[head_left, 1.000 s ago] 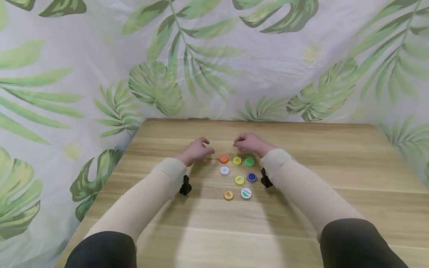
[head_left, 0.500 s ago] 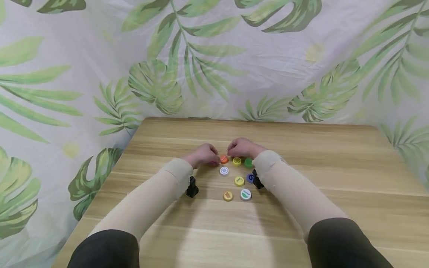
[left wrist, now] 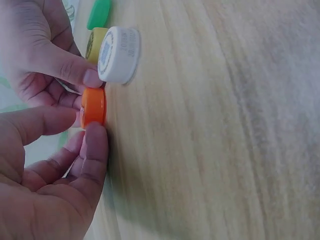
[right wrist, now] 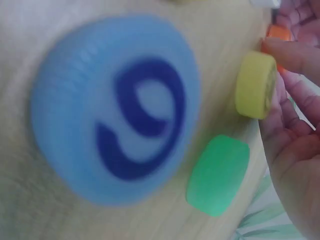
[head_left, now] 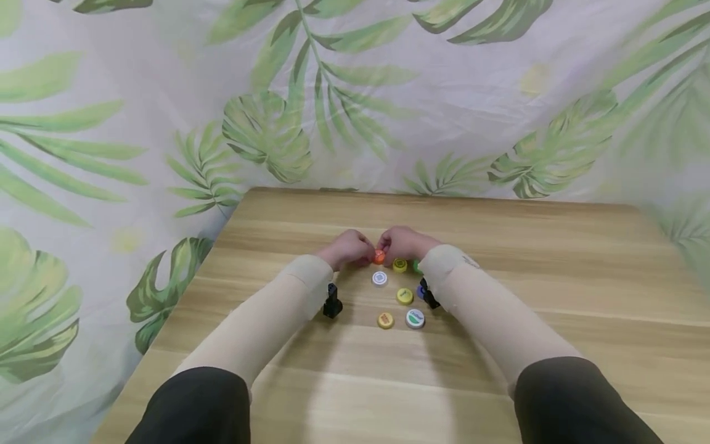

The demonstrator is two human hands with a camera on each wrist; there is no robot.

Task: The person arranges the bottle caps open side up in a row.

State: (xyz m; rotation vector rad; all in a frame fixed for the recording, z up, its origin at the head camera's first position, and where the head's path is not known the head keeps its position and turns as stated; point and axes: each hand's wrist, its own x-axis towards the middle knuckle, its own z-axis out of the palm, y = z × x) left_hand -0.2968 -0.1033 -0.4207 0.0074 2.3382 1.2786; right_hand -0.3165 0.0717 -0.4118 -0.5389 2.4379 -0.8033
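Observation:
An orange bottle cap [head_left: 379, 256] sits between my two hands at the far end of a loose group of caps. My left hand [head_left: 353, 246] pinches its left side, index fingertip against the rim in the left wrist view. From the other side, the thumb and fingers of my right hand [head_left: 403, 243] pinch the same cap. Close by my right hand are a yellow cap [head_left: 400, 265] and a green cap [right wrist: 218, 175]. A white cap [left wrist: 119, 55] lies just nearer than the orange one.
Nearer on the wooden table [head_left: 527, 259] lie a blue cap [right wrist: 117, 107] with a dark swirl, another yellow cap [head_left: 405, 296], an orange-yellow cap [head_left: 385, 320] and a white cap with green print [head_left: 415, 319]. Leaf-patterned cloth [head_left: 377, 111] hangs behind the table.
Both hands have moved in from either side and now pinch the orange cap, which looks slightly shifted away from me. The other caps stay put; the head view has shifted a little.

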